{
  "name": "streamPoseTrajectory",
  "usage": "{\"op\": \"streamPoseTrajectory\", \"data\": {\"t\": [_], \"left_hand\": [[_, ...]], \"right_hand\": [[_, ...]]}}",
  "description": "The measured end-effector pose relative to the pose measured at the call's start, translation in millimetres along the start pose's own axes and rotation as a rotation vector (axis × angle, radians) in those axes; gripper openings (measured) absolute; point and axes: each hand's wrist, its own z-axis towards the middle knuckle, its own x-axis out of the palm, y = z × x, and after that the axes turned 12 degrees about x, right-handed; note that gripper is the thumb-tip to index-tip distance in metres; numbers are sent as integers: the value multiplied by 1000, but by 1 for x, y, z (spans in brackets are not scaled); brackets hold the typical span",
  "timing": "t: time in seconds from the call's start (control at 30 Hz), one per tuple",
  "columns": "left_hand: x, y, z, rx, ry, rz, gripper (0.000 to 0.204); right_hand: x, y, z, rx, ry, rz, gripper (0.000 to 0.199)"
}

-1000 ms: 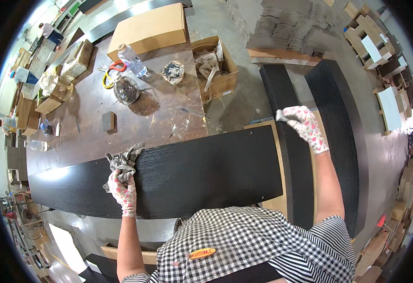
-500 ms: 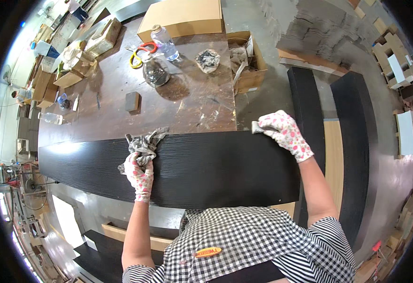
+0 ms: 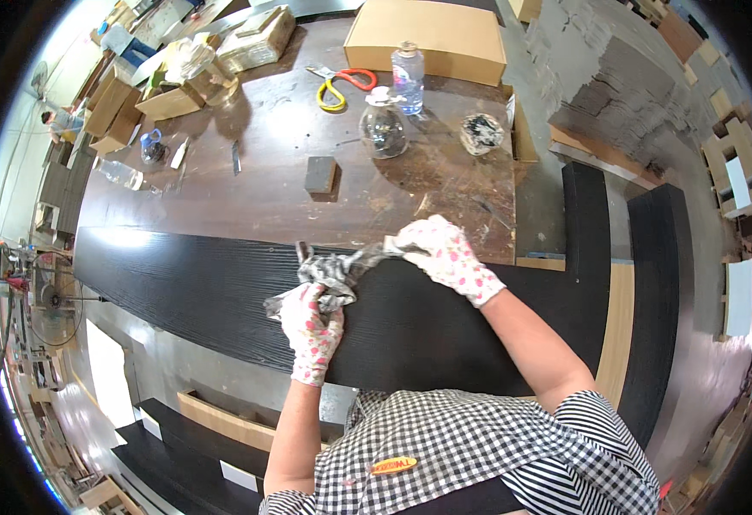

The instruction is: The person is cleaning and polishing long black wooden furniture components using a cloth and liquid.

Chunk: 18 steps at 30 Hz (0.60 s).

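A long black board (image 3: 445, 318) with a fine wood grain lies across the near side of the brown table. Over it, my gloved left hand (image 3: 312, 335) grips a crumpled rag (image 3: 335, 273), grey and white with dark stains. My gloved right hand (image 3: 445, 257) is closed around a small pale pad (image 3: 391, 245) beside the board's far edge. One end of the rag reaches to this pad; whether the right fingers also pinch the rag, I cannot tell. Both gloves are white with pink spots.
On the brown table (image 3: 264, 206) stand a dark small block (image 3: 320, 174), a clear bottle (image 3: 408, 81), a jar of dark stuff (image 3: 383, 129), a stained bowl (image 3: 481, 135) and red-yellow scissors (image 3: 331, 94). A cardboard box (image 3: 427, 34) lies behind. More black boards (image 3: 659, 257) lie at right.
My right hand has moved left along the board's far edge and now meets the rag. My left hand, still gripping the rag, appears further right, as the whole view has shifted too.
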Motion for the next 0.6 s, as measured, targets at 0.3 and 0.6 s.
{"op": "streamPoseTrajectory", "data": {"t": [0.3, 0.6], "left_hand": [[-29, 76, -27, -195, -150, 200, 42], [-28, 74, -23, -285, -126, 157, 43]], "right_hand": [[12, 33, 22, -105, -59, -28, 9], [-120, -44, -91, 134, -49, -127, 22]]}}
